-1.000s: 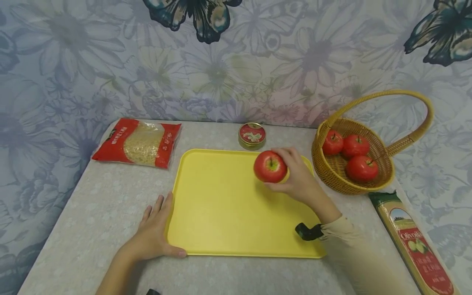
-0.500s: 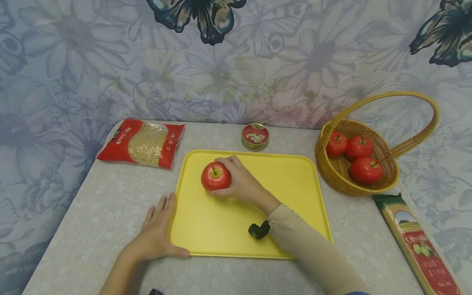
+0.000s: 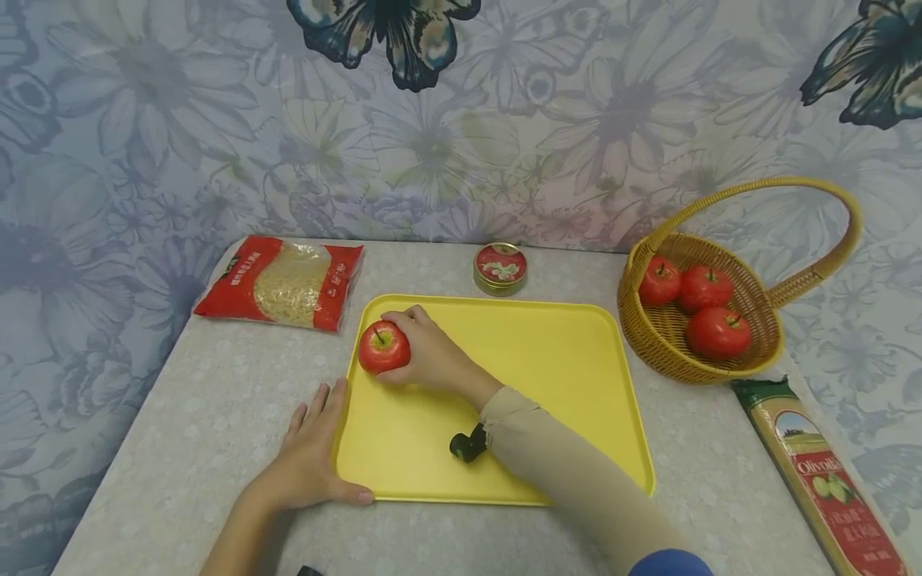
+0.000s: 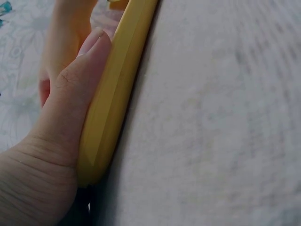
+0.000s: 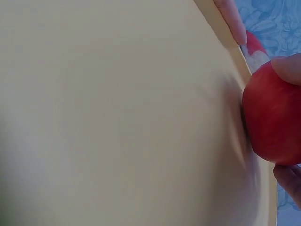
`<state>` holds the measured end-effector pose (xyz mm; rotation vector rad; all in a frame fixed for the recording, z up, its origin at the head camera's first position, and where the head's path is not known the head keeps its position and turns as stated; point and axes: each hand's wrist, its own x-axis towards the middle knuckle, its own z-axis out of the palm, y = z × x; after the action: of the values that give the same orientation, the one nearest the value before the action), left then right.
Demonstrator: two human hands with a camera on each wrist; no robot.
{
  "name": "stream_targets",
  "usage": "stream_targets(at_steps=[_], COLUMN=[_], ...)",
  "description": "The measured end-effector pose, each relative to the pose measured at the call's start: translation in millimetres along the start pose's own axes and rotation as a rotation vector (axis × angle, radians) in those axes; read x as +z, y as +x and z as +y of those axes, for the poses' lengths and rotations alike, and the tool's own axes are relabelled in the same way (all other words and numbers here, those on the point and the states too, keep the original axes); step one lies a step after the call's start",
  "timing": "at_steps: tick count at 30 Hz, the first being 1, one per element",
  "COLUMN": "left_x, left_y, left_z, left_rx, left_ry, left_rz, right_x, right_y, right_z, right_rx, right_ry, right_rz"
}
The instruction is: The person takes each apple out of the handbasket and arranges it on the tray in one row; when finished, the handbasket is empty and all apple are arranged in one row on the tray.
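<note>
My right hand (image 3: 426, 352) grips a red apple (image 3: 385, 348) over the upper left part of the yellow tray (image 3: 504, 416). In the right wrist view the apple (image 5: 273, 115) sits close over the tray surface near its rim, with a thumb and a fingertip on opposite sides of it. My left hand (image 3: 306, 456) lies spread at the tray's lower left corner, fingers along the left side and thumb at the front edge. The left wrist view has that thumb (image 4: 77, 80) straight against the tray's yellow rim (image 4: 113, 99).
A wicker basket (image 3: 663, 356) holding 3 tomatoes (image 3: 720, 332) stands at the back right, its handle arching up. Behind the tray is a small round tin (image 3: 500, 270). A red pasta bag (image 3: 281, 282) lies at back left, a long Olivoila packet (image 3: 821, 480) at right. A patterned wall rises behind.
My right hand has carried the apple leftward across the tray, from its right side to the upper left corner, and lower. The left hand stays at the tray's edge.
</note>
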<state>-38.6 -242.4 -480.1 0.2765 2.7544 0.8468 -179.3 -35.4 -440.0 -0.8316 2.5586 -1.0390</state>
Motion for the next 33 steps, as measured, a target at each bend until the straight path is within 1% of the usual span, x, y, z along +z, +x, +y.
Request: stream_targets(at_steps=[6, 12, 15, 21, 26, 30, 33], left_x=[1.2, 1.6, 2.4, 4.4, 5.3, 4.9, 4.7], left_y=[1.8, 3.3, 4.4, 6.1, 4.7, 2.7, 1.8], left_z=[0.6, 2.3, 2.8, 3.5, 3.7, 2.5, 1.8], left_rx=[0.006, 0.012, 0.012, 0.010, -0.019, -0.028, -0.035], left_ry=[0.009, 0.010, 0.008, 0.011, 0.004, 0.004, 0.003], left_rz=[0.003, -0.001, -0.004, -0.015, -0.030, -0.033, -0.030], right_x=[2, 4, 5, 6, 3, -6, -19], right_y=[3, 2, 1, -1, -3, -10, -20], right_z=[-2, 1, 3, 6, 5, 2, 1], right_rx=[0.011, 0.016, 0.023, 0.033, 0.024, 0.007, -0.019], right_ry=[0.009, 0.081, 0.085, 0.008, -0.068, -0.116, -0.122], right_rz=[0.004, 0.010, 0.009, 0.004, 0.008, 0.019, 0.048])
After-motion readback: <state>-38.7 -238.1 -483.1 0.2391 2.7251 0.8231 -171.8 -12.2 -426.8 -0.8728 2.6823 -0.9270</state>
